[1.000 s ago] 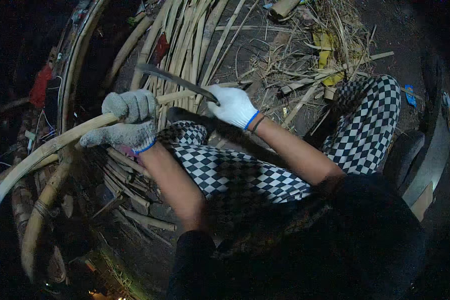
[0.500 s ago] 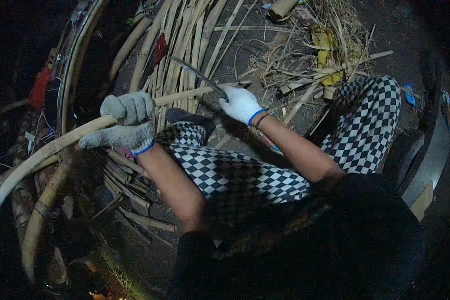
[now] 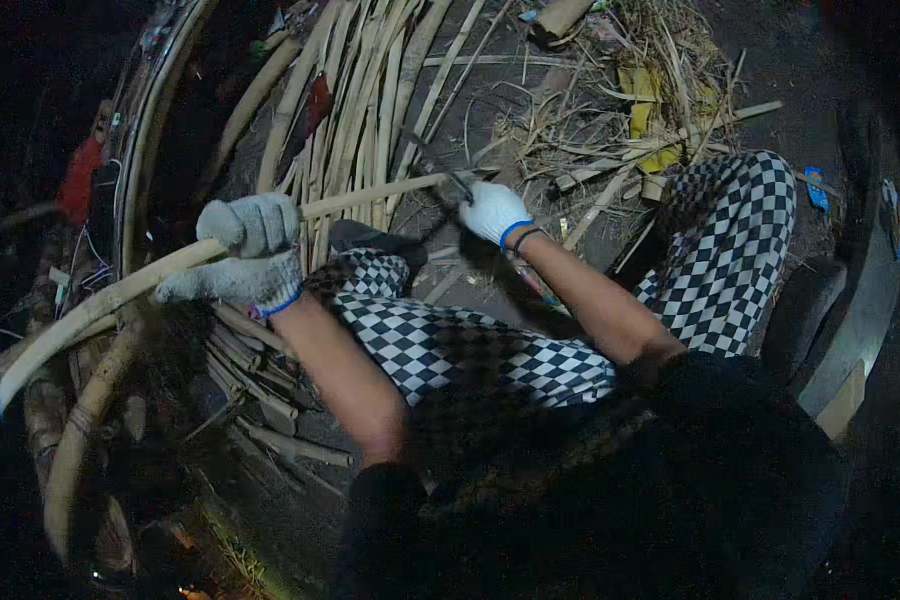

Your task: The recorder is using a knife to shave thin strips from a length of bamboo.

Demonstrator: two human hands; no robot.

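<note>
My left hand (image 3: 252, 228), in a grey-white knit glove with a blue cuff, is wrapped round a long pale bamboo strip (image 3: 110, 292). The strip runs from the lower left, through my fist, to the right hand's blade. My right hand (image 3: 496, 213), in a white glove, is closed on a knife; its handle is hidden in the fist. The thin dark blade (image 3: 457, 183) points up and left, smeared by motion, and meets or crosses the strip close to its far end. Whether it cuts into the strip I cannot tell.
A pile of split bamboo strips (image 3: 355, 110) lies ahead. Fibrous shavings (image 3: 680, 60) and a yellow wrapper (image 3: 645, 115) are at the far right. Bamboo poles (image 3: 80, 420) and short pieces (image 3: 315, 447) lie on the left. My legs in checkered trousers (image 3: 725, 250) are folded below. A broad metal blade (image 3: 860, 330) is at the right.
My right hand has moved slightly right along the strip, and the knife's blade has swung more upright. My left hand keeps its grip on the bamboo strip, almost still.
</note>
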